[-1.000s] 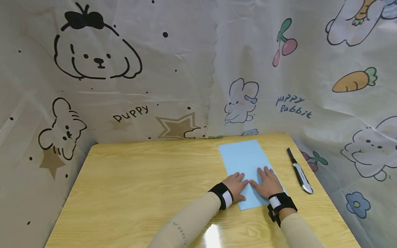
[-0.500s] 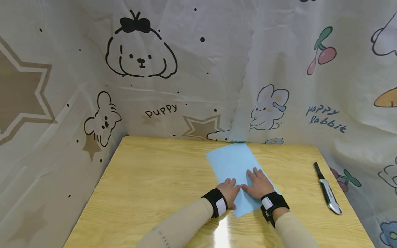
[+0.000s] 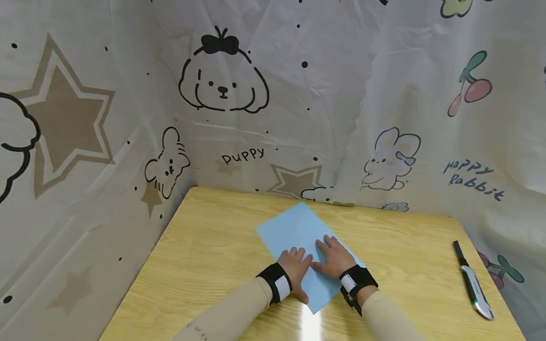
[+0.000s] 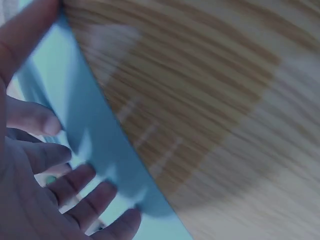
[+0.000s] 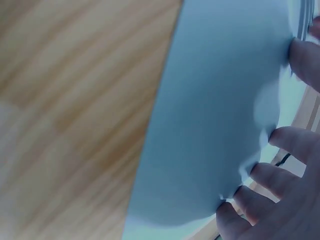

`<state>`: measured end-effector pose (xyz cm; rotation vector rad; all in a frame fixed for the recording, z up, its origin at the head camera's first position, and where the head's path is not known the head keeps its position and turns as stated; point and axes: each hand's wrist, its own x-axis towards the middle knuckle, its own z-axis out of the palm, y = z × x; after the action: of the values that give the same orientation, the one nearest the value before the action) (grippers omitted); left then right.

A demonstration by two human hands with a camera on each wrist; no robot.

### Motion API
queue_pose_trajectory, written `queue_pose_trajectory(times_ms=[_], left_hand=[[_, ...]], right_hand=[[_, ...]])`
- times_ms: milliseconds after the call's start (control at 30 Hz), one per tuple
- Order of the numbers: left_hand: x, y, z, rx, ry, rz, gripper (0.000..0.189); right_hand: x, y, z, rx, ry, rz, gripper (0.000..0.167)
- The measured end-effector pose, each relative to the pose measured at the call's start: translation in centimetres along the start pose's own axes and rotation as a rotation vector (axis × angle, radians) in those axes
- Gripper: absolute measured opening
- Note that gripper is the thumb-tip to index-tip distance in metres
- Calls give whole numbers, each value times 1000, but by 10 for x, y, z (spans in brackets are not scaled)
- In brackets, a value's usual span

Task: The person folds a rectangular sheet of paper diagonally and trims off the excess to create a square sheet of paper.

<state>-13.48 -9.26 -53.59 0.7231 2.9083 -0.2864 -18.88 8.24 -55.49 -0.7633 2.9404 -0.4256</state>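
A light blue sheet of paper point(image 3: 283, 229) lies flat and slanted on the wooden table, its far corner pointing toward the back edge. My left hand point(image 3: 295, 271) rests on its near left part, fingers spread and the thumb by the left edge. Beside it my right hand point(image 3: 334, 258) presses on the paper with spread fingers, the two hands nearly touching. In the left wrist view the fingertips point(image 4: 102, 192) touch the blue paper point(image 4: 100, 135). The right wrist view has the right fingertips point(image 5: 260, 172) on the paper point(image 5: 200, 125) too.
A utility knife point(image 3: 474, 282) lies near the right edge of the wooden table point(image 3: 213, 237). Behind and beside the table hangs a pale printed cloth point(image 3: 273, 94) with cartoon animals and stars.
Both hands have slid the blue paper to the left across the table and turned it counterclockwise. The head view has shifted left, so the knife appears farther right.
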Motion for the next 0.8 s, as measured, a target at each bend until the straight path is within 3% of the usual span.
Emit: queue_pose_trajectory(times_ms=[133, 300, 567, 800], left_hand=[[-8, -18, 10, -80, -69, -23, 123], [-14, -30, 17, -112, -52, -22, 122], [-14, -30, 19, -132, -64, -27, 122], [-18, -36, 19, -148, -71, -62, 116]], right_hand=[[10, -10, 7, -5, 4, -56, 69], [18, -18, 8, 0, -10, -91, 69], [-3, -24, 0, 60, -93, -55, 75], [-13, -35, -4, 94, -175, -146, 88]])
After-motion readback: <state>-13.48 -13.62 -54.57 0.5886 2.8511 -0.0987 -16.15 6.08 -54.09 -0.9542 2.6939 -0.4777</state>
